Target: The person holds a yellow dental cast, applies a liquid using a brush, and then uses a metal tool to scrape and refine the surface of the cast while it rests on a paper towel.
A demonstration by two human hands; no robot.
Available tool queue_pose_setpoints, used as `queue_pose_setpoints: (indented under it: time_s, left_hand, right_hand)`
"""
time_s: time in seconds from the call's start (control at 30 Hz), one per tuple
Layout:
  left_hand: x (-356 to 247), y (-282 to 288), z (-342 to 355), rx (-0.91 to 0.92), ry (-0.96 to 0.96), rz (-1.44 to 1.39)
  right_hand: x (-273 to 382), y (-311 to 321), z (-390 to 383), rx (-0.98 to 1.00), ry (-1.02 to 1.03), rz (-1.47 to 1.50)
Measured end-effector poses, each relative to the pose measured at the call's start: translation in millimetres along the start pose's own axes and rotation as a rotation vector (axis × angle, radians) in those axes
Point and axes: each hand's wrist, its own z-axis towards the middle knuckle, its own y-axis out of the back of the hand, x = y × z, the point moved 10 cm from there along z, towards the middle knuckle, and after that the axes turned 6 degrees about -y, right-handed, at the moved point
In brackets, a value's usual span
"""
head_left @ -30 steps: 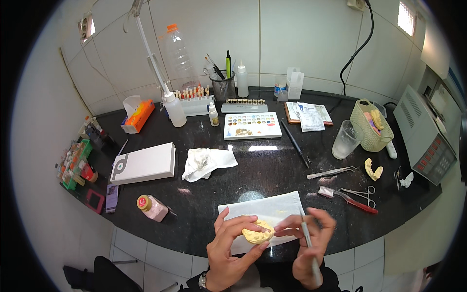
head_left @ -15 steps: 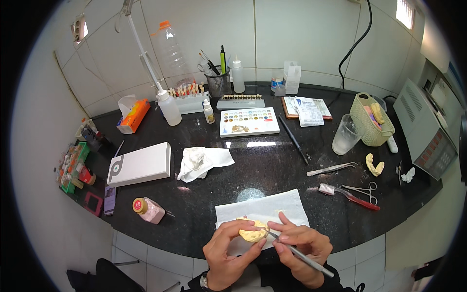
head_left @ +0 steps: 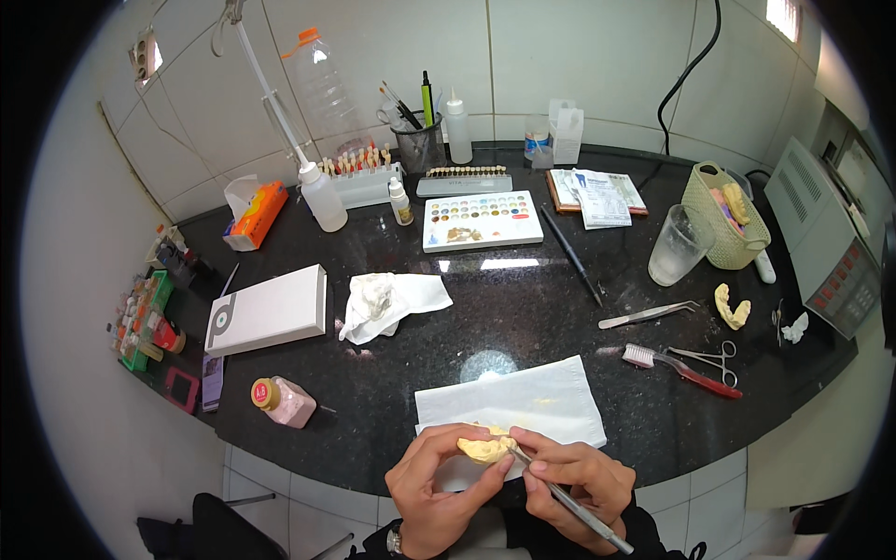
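My left hand (head_left: pixel 439 481) grips a pale yellow dental cast (head_left: pixel 478 450) between thumb and fingers, above a white paper sheet (head_left: pixel 499 397) at the front of the black worktop (head_left: pixel 495 313). My right hand (head_left: pixel 579 490) is closed around a slim metal instrument (head_left: pixel 583 513), held diagonally with its working end at the cast's right side. The fingertips of both hands meet at the cast, so the instrument's tip is partly hidden. To the left stands a pink powder bottle (head_left: pixel 294 406); to the right lie a red-handled brush (head_left: pixel 705 378) and scissor-like forceps (head_left: pixel 709 355).
Behind are a white box (head_left: pixel 266 308), crumpled tissue (head_left: pixel 397 303), paint palette (head_left: pixel 483 221) and squeeze bottle (head_left: pixel 325 205). At right are tweezers (head_left: pixel 644 315), another cast (head_left: pixel 733 308), a glass (head_left: pixel 674 252), a basket (head_left: pixel 723 243) and a grey machine (head_left: pixel 812 243). A chair (head_left: pixel 219 527) is below left.
My right hand has come in to the cast, swinging the instrument from near upright to a diagonal. My left hand moved slightly down. Since half a second ago, the hands have barely moved.
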Motion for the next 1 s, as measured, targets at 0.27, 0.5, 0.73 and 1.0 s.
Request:
queue_pose_setpoints:
  time_s: [0.27,0.5,0.73,1.0]
  left_hand:
    - [-2.4,-2.2,4.9,0.052,-0.081,0.004]
    - [-3.6,1.0,0.8,0.031,-0.079,0.016]
    - [-4.4,0.0,1.5,0.022,-0.114,0.021]
    - [-4.5,2.9,0.7,0.002,-0.105,0.027]
  right_hand:
    - [6.4,-2.3,0.6,-0.026,0.128,-0.104]
    - [2.0,-2.5,-1.0,0.002,0.054,-0.056]
    - [-0.1,-1.4,-2.4,-0.005,0.045,-0.033]
    - [3.8,-1.4,-0.4,0.011,0.059,-0.048]
